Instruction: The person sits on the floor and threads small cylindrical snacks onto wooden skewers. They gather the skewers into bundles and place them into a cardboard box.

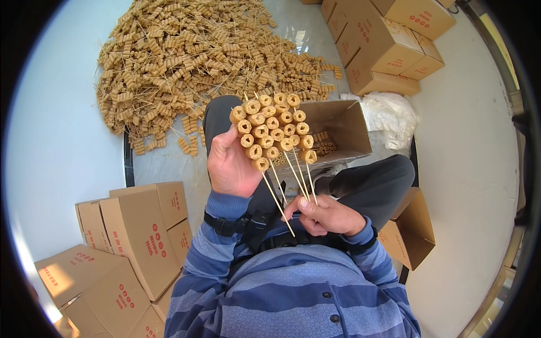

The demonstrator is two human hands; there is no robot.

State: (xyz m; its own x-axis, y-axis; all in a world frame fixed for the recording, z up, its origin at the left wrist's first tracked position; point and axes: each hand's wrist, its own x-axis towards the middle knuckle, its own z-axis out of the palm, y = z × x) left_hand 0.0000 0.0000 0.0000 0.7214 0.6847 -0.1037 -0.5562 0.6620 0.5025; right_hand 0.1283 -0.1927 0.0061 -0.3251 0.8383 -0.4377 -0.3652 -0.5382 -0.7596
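Observation:
A bundle of skewers threaded with golden-brown, hollow, ring-shaped rolls (272,131) is held up in front of my lap. My left hand (232,169) grips its left side, the thumb against the rolls and the fingers mostly hidden behind them. Lower down, my right hand (327,216) pinches several of the bare stick ends (300,179) between thumb and fingers. One stick on the left slants down past the right fingertips. Just beyond the bundle, between my legs, stands an open cardboard box (341,118) with more of these skewers (323,147) lying inside.
A large heap of the same skewers (191,56) spreads over the floor ahead, left of centre. Closed cartons (135,239) are stacked at near left, others (383,45) at far right. White plastic sheeting (389,118) lies beside the open box. Another open carton (414,228) sits by my right side.

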